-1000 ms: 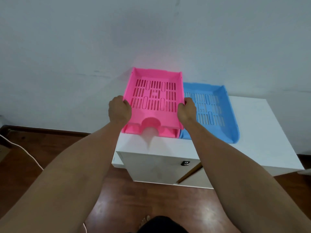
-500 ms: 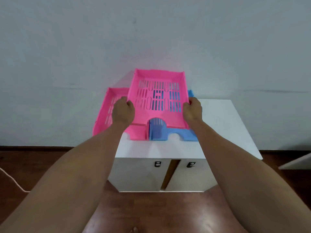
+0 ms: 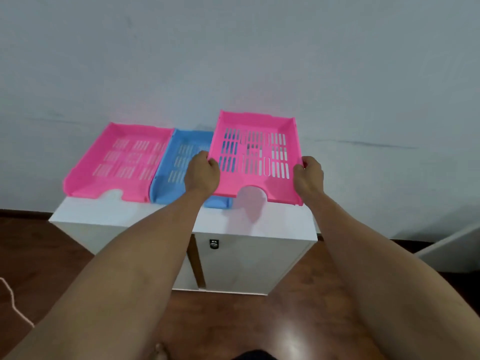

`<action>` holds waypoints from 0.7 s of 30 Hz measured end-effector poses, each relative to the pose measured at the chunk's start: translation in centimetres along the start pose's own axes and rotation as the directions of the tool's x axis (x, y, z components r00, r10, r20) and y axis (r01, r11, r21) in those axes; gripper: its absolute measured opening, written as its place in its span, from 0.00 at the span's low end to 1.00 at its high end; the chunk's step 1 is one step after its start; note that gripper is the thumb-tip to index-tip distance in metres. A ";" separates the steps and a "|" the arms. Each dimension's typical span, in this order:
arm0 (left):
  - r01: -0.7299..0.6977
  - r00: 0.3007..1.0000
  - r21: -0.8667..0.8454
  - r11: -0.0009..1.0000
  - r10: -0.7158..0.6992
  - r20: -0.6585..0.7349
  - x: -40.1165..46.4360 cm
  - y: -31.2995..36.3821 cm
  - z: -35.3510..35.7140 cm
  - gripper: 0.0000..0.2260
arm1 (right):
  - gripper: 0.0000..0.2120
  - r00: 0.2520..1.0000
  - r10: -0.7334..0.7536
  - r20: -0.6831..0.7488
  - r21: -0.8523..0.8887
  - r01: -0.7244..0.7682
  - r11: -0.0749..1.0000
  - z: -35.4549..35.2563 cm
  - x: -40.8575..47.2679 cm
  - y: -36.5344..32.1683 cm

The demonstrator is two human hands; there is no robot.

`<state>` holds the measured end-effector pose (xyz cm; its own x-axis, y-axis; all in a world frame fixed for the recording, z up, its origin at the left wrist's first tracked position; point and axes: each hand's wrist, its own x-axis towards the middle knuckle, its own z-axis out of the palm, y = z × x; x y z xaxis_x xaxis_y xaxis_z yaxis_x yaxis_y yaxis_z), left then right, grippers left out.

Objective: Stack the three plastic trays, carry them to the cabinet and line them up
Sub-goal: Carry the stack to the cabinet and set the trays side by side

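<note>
I hold a pink slotted tray (image 3: 255,141) in both hands, a little above the right part of the white cabinet (image 3: 275,224). My left hand (image 3: 202,174) grips its left wall and my right hand (image 3: 309,175) grips its right wall. A second pink tray (image 3: 117,165) lies on the cabinet's left end. A blue tray (image 3: 179,162) sits right beside it in the middle, partly hidden by my left hand and the held tray.
The cabinet stands against a pale wall, with a door lock (image 3: 214,244) on its front. Dark wooden floor (image 3: 52,255) surrounds it. A thin white cable (image 3: 13,302) lies on the floor at the left. A white panel edge (image 3: 452,242) shows at the right.
The held pink tray has moved right, off the blue tray, and now hangs over the cabinet's right part. The other pink tray and the blue tray stay side by side.
</note>
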<state>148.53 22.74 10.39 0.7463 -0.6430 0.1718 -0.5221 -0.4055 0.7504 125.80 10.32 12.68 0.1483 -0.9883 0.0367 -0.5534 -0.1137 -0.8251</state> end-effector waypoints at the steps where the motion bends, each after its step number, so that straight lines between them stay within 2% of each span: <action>1: 0.016 1.000 -0.001 1.000 -0.016 0.005 -0.8 0.9 0.7 0.08 | 0.12 1.000 0.006 0.001 -0.004 -0.006 1.000 -1.0 0.4 0.8; 7: 0.047 0.996 -0.017 0.999 -0.045 0.081 -4.2 3.1 4.6 0.08 | 0.12 0.999 0.028 0.034 -0.017 -0.028 0.999 -4.6 1.4 5.4; 14: 0.056 0.991 0.030 0.998 -0.060 0.121 -6.1 2.5 7.5 0.07 | 0.12 0.996 0.070 0.054 -0.013 -0.069 0.998 -5.2 1.4 9.5; 21: 0.077 0.988 0.177 0.981 -0.099 0.116 -7.8 0.0 8.8 0.18 | 0.11 0.993 0.077 0.095 -0.022 -0.075 0.997 -3.4 0.9 12.3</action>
<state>139.06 22.09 3.44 0.7410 -0.6712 0.0215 -0.5277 -0.5623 0.6366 116.36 7.66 4.45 0.1822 -0.9799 -0.0807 -0.5812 -0.0412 -0.8127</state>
